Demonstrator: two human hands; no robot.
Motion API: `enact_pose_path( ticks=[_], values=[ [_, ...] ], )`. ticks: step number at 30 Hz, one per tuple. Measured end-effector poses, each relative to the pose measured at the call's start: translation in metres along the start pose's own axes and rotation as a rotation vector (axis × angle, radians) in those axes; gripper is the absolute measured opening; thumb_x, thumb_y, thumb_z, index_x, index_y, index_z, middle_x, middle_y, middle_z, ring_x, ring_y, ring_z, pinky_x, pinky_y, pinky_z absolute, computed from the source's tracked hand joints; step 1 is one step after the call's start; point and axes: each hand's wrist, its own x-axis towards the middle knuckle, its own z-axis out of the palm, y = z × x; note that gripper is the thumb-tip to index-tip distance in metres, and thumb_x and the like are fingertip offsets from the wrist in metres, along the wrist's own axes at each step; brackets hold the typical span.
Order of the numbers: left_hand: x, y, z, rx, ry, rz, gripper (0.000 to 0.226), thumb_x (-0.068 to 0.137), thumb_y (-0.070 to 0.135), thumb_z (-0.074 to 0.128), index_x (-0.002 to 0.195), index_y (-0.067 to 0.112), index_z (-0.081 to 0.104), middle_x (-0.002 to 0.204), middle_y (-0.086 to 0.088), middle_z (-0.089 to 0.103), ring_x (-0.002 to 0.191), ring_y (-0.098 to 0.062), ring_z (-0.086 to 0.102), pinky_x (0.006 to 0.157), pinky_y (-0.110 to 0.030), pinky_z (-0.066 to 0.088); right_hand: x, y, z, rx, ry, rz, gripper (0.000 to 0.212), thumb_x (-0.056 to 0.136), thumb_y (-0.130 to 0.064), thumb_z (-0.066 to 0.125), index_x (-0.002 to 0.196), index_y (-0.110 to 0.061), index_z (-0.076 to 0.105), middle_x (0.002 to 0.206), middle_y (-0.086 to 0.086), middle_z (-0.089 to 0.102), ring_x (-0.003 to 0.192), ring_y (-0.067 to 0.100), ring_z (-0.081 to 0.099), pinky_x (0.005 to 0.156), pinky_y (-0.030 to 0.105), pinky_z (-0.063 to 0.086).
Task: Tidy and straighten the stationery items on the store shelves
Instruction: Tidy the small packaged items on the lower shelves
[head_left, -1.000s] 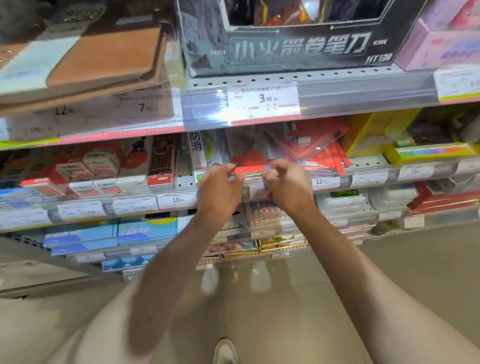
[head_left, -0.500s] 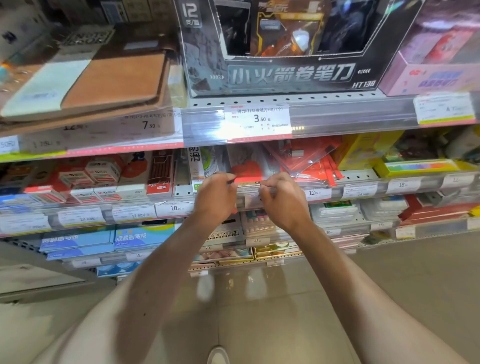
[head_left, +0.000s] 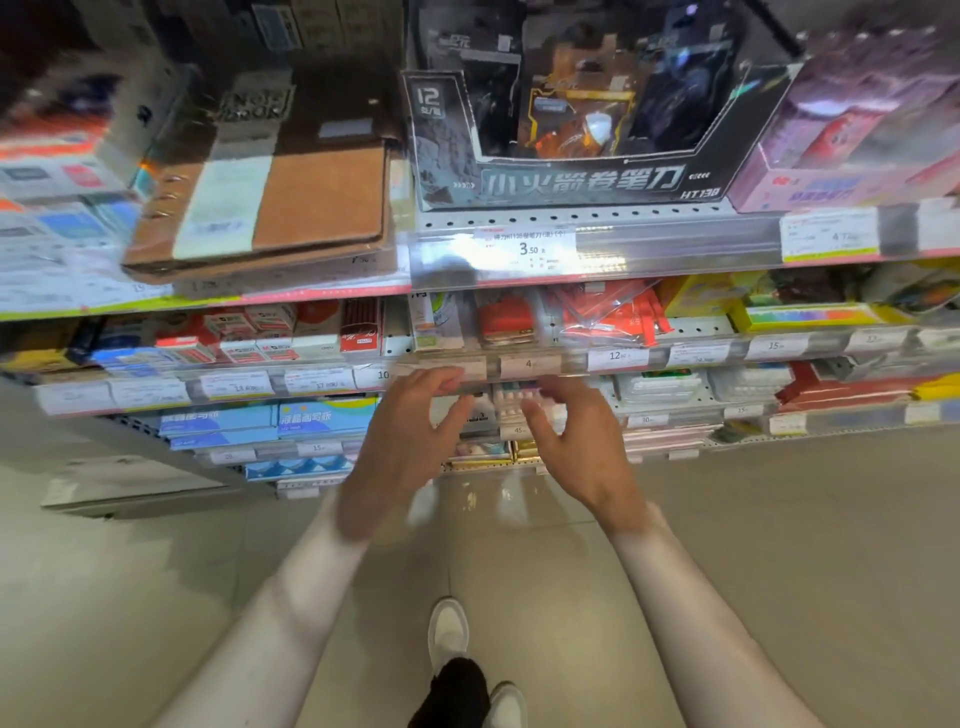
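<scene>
My left hand (head_left: 410, 441) and my right hand (head_left: 576, 441) hover side by side just below the front rail of the second shelf (head_left: 530, 364), fingers spread, holding nothing. Above them on that shelf stands a stack of red-topped packets in clear wrap (head_left: 506, 319), with a green-and-white packet (head_left: 434, 322) to its left and loose red items in clear sleeves (head_left: 613, 312) to its right. A price label reading 4 (head_left: 527, 364) sits on the rail above my right hand. Both hands are blurred.
A black sharpener display box (head_left: 576, 150) and a brown notebook (head_left: 291, 202) sit on the top shelf. Eraser boxes (head_left: 249, 332) fill the second shelf's left. Blue writing-board boxes (head_left: 270, 421) lie lower down. My shoes (head_left: 457, 654) stand on the tiled floor.
Both hands have let go of the red packet stack, dropped below the shelf rail and opened. The view has tilted down, showing more floor.
</scene>
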Motion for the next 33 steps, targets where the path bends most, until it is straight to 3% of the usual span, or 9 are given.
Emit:
enact_pose_path(
  ticks=[5, 13, 18, 24, 27, 29, 31, 33],
  values=[
    [-0.057, 0.021, -0.045, -0.078, -0.058, -0.107, 0.026, 0.094, 0.027, 0.063, 0.120, 0.026, 0.065, 0.097, 0.015, 0.068, 0.081, 0.012, 0.060, 0.084, -0.020, 0.049, -0.054, -0.026, -0.021, 0.026, -0.073, 0.082, 0.029, 0.095, -0.034, 0.062, 0.116, -0.015, 0.067, 0.110, 0.001, 0.071, 0.093, 0.018, 0.068, 0.077, 0.035, 0.053],
    [-0.102, 0.020, -0.118, -0.173, 0.050, -0.171, 0.021, 0.094, 0.030, 0.062, 0.114, 0.035, 0.065, 0.097, 0.023, 0.068, 0.088, 0.006, 0.063, 0.077, -0.007, 0.044, -0.084, -0.090, -0.037, 0.126, -0.068, 0.086, 0.026, 0.095, -0.033, 0.062, 0.117, -0.020, 0.067, 0.104, -0.010, 0.069, 0.085, 0.003, 0.065, 0.077, 0.029, 0.054],
    [-0.101, 0.003, -0.171, -0.253, 0.050, -0.105, 0.019, 0.095, 0.028, 0.062, 0.113, 0.035, 0.065, 0.096, 0.021, 0.069, 0.088, 0.002, 0.064, 0.080, -0.020, 0.051, -0.079, -0.138, -0.027, 0.072, -0.005, 0.054, 0.019, 0.095, -0.027, 0.060, 0.112, -0.023, 0.068, 0.100, -0.012, 0.069, 0.081, 0.003, 0.065, 0.078, 0.034, 0.055],
    [-0.085, -0.036, -0.258, -0.287, 0.011, 0.016, 0.019, 0.098, 0.034, 0.057, 0.115, 0.038, 0.064, 0.102, 0.017, 0.069, 0.084, 0.000, 0.067, 0.068, -0.012, 0.049, -0.080, -0.220, 0.001, 0.023, 0.112, 0.037, 0.018, 0.096, -0.030, 0.059, 0.111, -0.026, 0.067, 0.100, -0.013, 0.069, 0.081, 0.000, 0.064, 0.077, 0.032, 0.054],
    [-0.071, -0.062, -0.301, -0.279, 0.051, 0.040, 0.021, 0.097, 0.029, 0.058, 0.111, 0.045, 0.058, 0.104, 0.019, 0.066, 0.088, 0.002, 0.064, 0.070, -0.005, 0.045, -0.069, -0.264, 0.017, -0.003, 0.154, 0.012, 0.020, 0.096, -0.033, 0.057, 0.114, -0.028, 0.067, 0.103, -0.015, 0.068, 0.083, -0.001, 0.064, 0.076, 0.033, 0.055],
    [-0.059, -0.081, -0.325, -0.265, 0.093, 0.025, 0.017, 0.096, 0.032, 0.058, 0.110, 0.041, 0.058, 0.095, 0.018, 0.065, 0.083, 0.004, 0.060, 0.070, -0.008, 0.047, -0.057, -0.294, 0.026, -0.041, 0.167, -0.024, 0.020, 0.097, -0.034, 0.056, 0.114, -0.029, 0.065, 0.105, -0.017, 0.067, 0.084, -0.001, 0.063, 0.075, 0.030, 0.054],
    [-0.048, -0.101, -0.343, -0.289, 0.152, 0.047, 0.011, 0.094, 0.036, 0.057, 0.104, 0.039, 0.061, 0.075, 0.013, 0.059, 0.066, 0.001, 0.055, 0.063, -0.024, 0.048, -0.046, -0.324, 0.032, -0.074, 0.170, -0.085, 0.016, 0.097, -0.030, 0.057, 0.111, -0.030, 0.065, 0.101, -0.018, 0.065, 0.084, 0.000, 0.061, 0.073, 0.027, 0.051],
    [-0.038, -0.114, -0.359, -0.300, 0.170, 0.041, 0.013, 0.094, 0.033, 0.059, 0.106, 0.036, 0.062, 0.067, 0.018, 0.058, 0.058, -0.002, 0.054, 0.058, -0.021, 0.042, -0.032, -0.351, 0.037, -0.119, 0.157, -0.143, 0.014, 0.096, -0.027, 0.058, 0.107, -0.028, 0.066, 0.098, -0.015, 0.065, 0.083, 0.003, 0.061, 0.072, 0.028, 0.051]
  ],
)
